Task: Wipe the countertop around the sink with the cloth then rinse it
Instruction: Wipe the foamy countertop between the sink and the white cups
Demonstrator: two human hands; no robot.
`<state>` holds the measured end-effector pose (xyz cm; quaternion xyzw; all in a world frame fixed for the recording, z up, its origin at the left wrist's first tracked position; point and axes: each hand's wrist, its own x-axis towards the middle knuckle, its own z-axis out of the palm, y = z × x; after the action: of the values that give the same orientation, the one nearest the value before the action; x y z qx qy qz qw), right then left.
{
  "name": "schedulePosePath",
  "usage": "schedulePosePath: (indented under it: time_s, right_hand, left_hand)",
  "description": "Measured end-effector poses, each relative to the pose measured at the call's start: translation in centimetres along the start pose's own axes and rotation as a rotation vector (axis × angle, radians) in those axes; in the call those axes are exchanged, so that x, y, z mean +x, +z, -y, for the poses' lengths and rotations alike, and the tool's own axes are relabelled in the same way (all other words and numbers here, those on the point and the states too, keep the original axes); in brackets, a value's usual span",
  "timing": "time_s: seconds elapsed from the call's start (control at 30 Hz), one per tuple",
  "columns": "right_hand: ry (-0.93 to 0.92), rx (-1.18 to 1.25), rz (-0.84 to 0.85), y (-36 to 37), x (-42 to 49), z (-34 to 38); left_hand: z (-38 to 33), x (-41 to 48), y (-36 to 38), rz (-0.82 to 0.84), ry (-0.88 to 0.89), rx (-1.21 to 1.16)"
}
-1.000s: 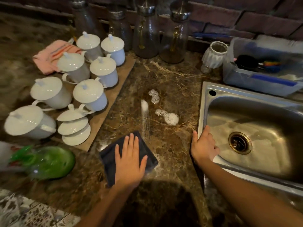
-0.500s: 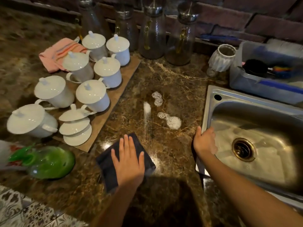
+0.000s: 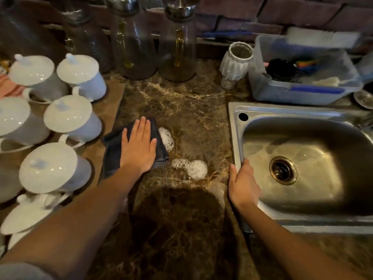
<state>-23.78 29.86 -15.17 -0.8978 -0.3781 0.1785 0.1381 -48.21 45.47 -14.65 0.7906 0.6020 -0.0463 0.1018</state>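
Right hand: the right hand [image 3: 243, 185] sits nearest, curled over the left rim of the sink [image 3: 235, 138], thumb on the tabletop side, fingers bent over the edge; it holds nothing else.
Left hand: the left hand [image 3: 139, 147] lies flat and spread, palm down, pressing the cloth [image 3: 113, 150] onto the tabletop [image 3: 181, 110].
Cloth: dark, crumpled, beside the brown board [image 3: 110, 98] and well left of the sink; its right edge touches one patch of suds [image 3: 166, 138].
Suds: a second foamy patch [image 3: 191, 168] lies just off the cloth's lower right corner, between cloth and sink.
Sink: steel basin, wet, drain [image 3: 283, 170] in the middle.
Cups: white lidded cups [image 3: 68, 116] crowd the board on the left.
Jar: a small white ribbed jar [image 3: 235, 63] stands behind the sink's left corner.
Tub: a clear plastic tub [image 3: 302, 91] with odds and ends sits behind the sink.
Bottles: tall glass bottles [image 3: 177, 55] line the back against the brick wall [image 3: 302, 11].
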Motion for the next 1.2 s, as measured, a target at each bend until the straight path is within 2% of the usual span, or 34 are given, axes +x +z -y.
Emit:
schedulePosePath:
  time_s: [0.13,0.4,0.63,0.7,0.77,0.83,1.0,1.2]
  right_hand:
    - [0.006,0.01,0.001,-0.1,-0.2,0.2]
    - [0.001,0.014,0.004,-0.6,-0.4,0.5]
    - [-0.013,0.02,0.012,-0.8,-0.6,0.5]
    - [-0.018,0.009,0.016,-0.9,-0.6,0.5]
    - [-0.022,-0.003,0.02,-0.9,-0.6,0.5]
    - [-0.018,0.003,0.028,-0.9,-0.7,0.6]
    - [-0.009,0.011,0.038,-0.8,-0.5,0.5]
    - [0.042,0.019,0.064,-0.8,-0.1,0.6]
  left_hand:
    - [0.3,-0.7,0.0,0.013,0.114,0.049]
    - [-1.0,-11.4,2.7,-0.062,0.127,0.038]
    - [-3.0,-23.3,5.3,-0.026,0.039,-0.024]
    - [-3.9,-24.7,5.4,0.0,-0.094,-0.068]
    - [-5.2,-24.6,5.5,0.0,-0.287,-0.159]
    - [-6.3,-23.8,5.2,-0.002,-0.393,-0.2]
    - [-5.0,-20.1,4.8,-0.049,-0.369,-0.181]
    - [-2.5,-8.0,1.9,-0.1,-0.332,-0.165]
